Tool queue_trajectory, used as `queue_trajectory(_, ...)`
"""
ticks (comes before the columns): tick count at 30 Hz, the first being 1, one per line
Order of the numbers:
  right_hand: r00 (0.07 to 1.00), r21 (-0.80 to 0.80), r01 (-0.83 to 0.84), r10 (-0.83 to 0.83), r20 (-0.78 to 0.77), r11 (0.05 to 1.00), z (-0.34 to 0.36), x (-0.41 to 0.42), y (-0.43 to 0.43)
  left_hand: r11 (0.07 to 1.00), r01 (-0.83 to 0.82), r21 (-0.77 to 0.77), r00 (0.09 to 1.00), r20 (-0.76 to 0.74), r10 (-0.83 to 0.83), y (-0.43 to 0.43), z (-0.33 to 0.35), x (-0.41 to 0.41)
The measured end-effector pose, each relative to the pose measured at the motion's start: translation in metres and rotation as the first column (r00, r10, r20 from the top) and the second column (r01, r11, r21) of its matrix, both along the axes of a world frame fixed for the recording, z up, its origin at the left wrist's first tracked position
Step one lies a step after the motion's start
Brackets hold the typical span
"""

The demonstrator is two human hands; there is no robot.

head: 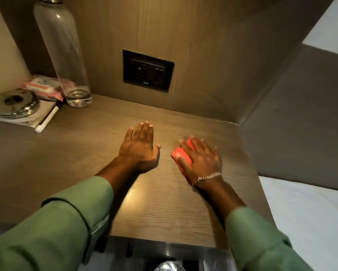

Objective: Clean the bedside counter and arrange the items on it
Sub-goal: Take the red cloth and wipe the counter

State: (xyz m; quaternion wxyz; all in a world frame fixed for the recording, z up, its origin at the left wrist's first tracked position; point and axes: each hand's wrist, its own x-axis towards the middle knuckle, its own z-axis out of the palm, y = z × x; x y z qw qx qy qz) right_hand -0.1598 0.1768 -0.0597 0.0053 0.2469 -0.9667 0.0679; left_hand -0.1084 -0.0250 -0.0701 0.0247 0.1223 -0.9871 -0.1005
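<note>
The wooden bedside counter (86,145) fills the middle of the view. My left hand (139,147) lies flat on it, palm down, fingers together, holding nothing. My right hand (200,160) presses a folded red cloth (181,153) onto the counter's right side; the hand is blurred. At the back left stand a nearly empty clear glass bottle (66,55), a pink and white wipes pack (42,86), and a shiny steel lid (14,103) resting on white papers (38,120) with a white pen (47,119) along their edge.
A black socket and switch plate (147,70) is set in the wooden back wall. A grey padded headboard (301,118) and white bed sheet (310,212) border the counter on the right. A metal surface (174,249) lies below the front edge.
</note>
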Motion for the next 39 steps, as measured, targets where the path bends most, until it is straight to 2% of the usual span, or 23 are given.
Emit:
queue_trajectory(2, 0.995, -0.011, -0.058, 0.057, -0.080, 0.998, -0.013, 0.037, 0.034, 1.000, -0.030, -0.008, 1.000, -0.005, 0.030, -0.028, -0.005, 0.016)
queue_trajectory(4, 0.995, -0.008, 0.021, -0.022, -0.097, 1.000, -0.012, 0.038, 0.072, 0.998, -0.055, -0.018, 0.999, 0.001, 0.055, -0.048, -0.010, 0.029)
queue_trajectory(7, 0.967, 0.008, 0.256, -0.256, -0.007, 0.967, 0.008, -0.025, 0.072, 0.999, -0.041, -0.022, 0.999, -0.016, 0.041, -0.054, -0.011, 0.035)
queue_trajectory(9, 0.953, -0.050, 0.299, -0.295, 0.066, 0.953, 0.022, -0.058, 0.029, 0.999, -0.026, -0.019, 0.999, -0.031, 0.025, -0.053, -0.011, 0.033)
queue_trajectory(11, 0.980, -0.111, 0.187, -0.177, 0.096, 0.976, 0.024, -0.060, -0.026, 1.000, -0.010, -0.015, 0.999, -0.035, 0.010, -0.056, -0.012, 0.034)
queue_trajectory(13, 0.997, -0.098, 0.025, -0.018, 0.075, 0.995, 0.014, -0.030, -0.057, 1.000, -0.002, -0.015, 0.999, -0.046, 0.001, -0.059, -0.014, 0.035)
queue_trajectory(15, 0.992, -0.087, -0.118, 0.122, 0.039, 0.989, 0.001, 0.022, -0.041, 1.000, 0.002, -0.012, 0.999, -0.049, -0.002, -0.061, -0.015, 0.037)
queue_trajectory(17, 0.984, -0.098, -0.177, 0.176, -0.012, 0.979, -0.008, 0.068, 0.013, 1.000, 0.010, -0.012, 0.999, -0.050, -0.010, -0.062, -0.015, 0.039)
queue_trajectory(19, 0.997, -0.104, -0.069, 0.065, -0.034, 0.992, -0.007, 0.086, 0.077, 1.000, 0.020, -0.002, 0.999, -0.036, -0.020, -0.063, -0.013, 0.040)
queue_trajectory(21, 0.988, -0.059, 0.146, -0.148, -0.033, 0.988, 0.004, 0.067, 0.113, 0.999, 0.037, 0.005, 0.999, -0.024, -0.037, -0.061, -0.010, 0.041)
queue_trajectory(23, 0.946, -0.029, 0.322, -0.323, -0.031, 0.946, 0.014, 0.040, 0.099, 0.999, 0.047, 0.001, 0.998, -0.037, -0.047, -0.059, -0.008, 0.040)
queue_trajectory(24, 0.940, -0.038, 0.337, -0.338, -0.036, 0.941, 0.019, 0.028, 0.076, 0.999, 0.038, 0.005, 0.998, -0.042, -0.038, -0.060, -0.007, 0.040)
queue_trajectory(27, 0.978, -0.025, 0.193, -0.194, -0.070, 0.981, 0.012, 0.030, -0.010, 0.999, 0.032, 0.038, 0.998, -0.058, -0.030, -0.059, -0.004, 0.044)
queue_trajectory(29, 0.996, -0.032, 0.063, -0.065, -0.066, 0.998, 0.001, 0.068, -0.048, 0.994, 0.028, 0.103, 0.991, -0.135, -0.013, -0.061, -0.001, 0.049)
queue_trajectory(32, 0.998, -0.069, -0.057, 0.057, -0.003, 0.996, -0.002, 0.133, -0.020, 0.980, 0.029, 0.196, 0.958, -0.286, 0.029, -0.059, 0.010, 0.058)
queue_trajectory(35, 0.992, -0.019, 0.122, -0.122, 0.020, 0.992, 0.007, 0.146, 0.061, 0.969, 0.096, 0.227, 0.929, -0.370, -0.006, -0.028, 0.022, 0.066)
queue_trajectory(37, 0.960, 0.024, 0.272, -0.273, 0.056, 0.962, 0.012, 0.140, 0.104, 0.957, 0.199, 0.213, 0.923, -0.370, -0.109, 0.023, 0.027, 0.073)
queue_trajectory(39, 0.942, -0.103, 0.327, -0.315, 0.111, 0.940, 0.016, 0.135, 0.128, 0.914, 0.330, 0.237, 0.918, -0.304, -0.253, 0.089, 0.031, 0.079)
